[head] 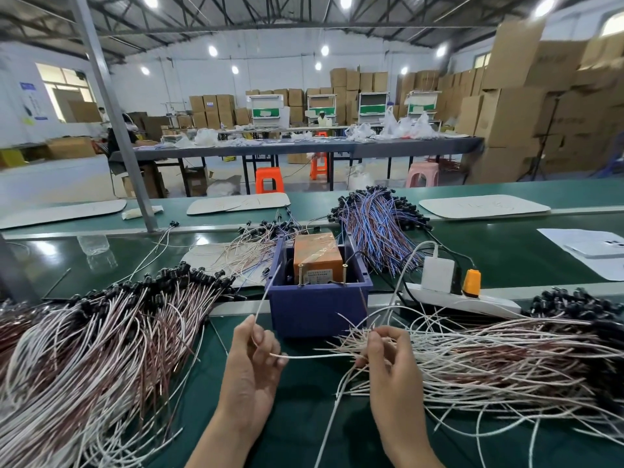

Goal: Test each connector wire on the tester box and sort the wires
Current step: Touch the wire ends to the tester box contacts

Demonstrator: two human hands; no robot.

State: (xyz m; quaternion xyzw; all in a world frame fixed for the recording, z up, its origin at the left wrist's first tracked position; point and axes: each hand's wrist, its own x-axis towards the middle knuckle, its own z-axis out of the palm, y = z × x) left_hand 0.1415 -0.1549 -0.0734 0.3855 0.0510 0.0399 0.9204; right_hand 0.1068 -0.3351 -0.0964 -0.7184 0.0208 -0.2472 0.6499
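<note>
At twelve o'clock sits the tester box (316, 258) in its blue bin (317, 309); your left hand (251, 359) pinches one white wire (265, 295), your right hand (388, 356) pinches strands of the pile (506, 349) at three o'clock; next, probably, touch that wire's ends to the posts (344, 274).

No text is readable; the tester box label (315, 274) is blurred.
</note>
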